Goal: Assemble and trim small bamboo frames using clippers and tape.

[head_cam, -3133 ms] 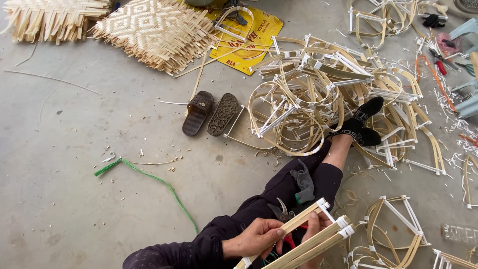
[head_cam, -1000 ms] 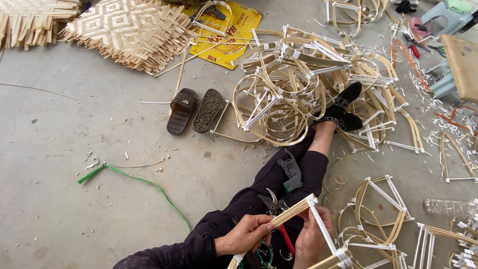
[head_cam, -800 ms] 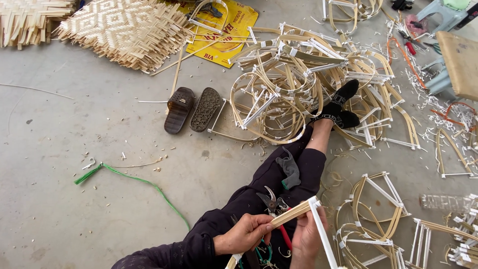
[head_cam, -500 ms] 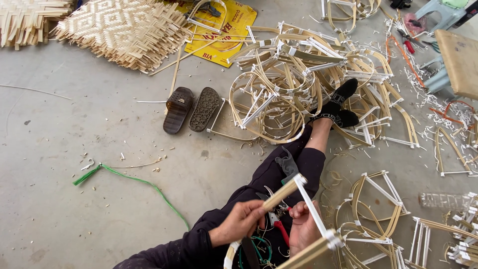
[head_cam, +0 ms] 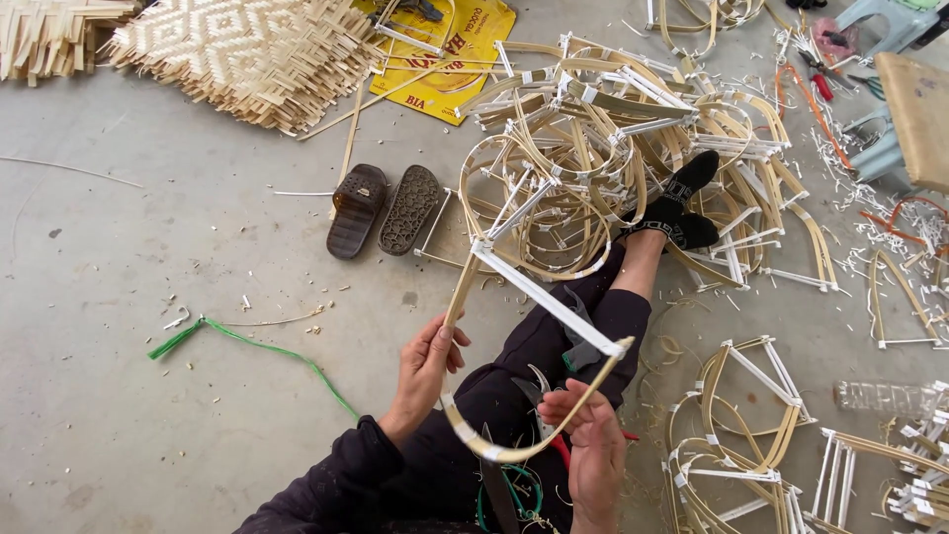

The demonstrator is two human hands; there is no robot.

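Head view, seen from my remote station. I see the left hand (head_cam: pixel 425 371) closed around the straight left side of a bent bamboo frame (head_cam: pixel 539 307), fingers curled over the strip. The right hand (head_cam: pixel 593 445) pinches the frame's curved lower strip near its right corner, thumb and fingers pressed together on it. The frame is held in the air above the lap, over black trousers (head_cam: pixel 554 346); its white-taped crossbar runs diagonally from the upper left corner to the lower right. Red-handled pliers (head_cam: pixel 549 425) lie on the lap just beneath the frame. Both socked feet (head_cam: pixel 682 203) rest against a large pile of finished frames (head_cam: pixel 613 129). A pair of brown sandals (head_cam: pixel 381 210) lies on the concrete floor (head_cam: pixel 148 425), left of the pile. A green cord (head_cam: pixel 247 346) lies left of the left hand, and woven bamboo mats (head_cam: pixel 237 49) lie at upper left.
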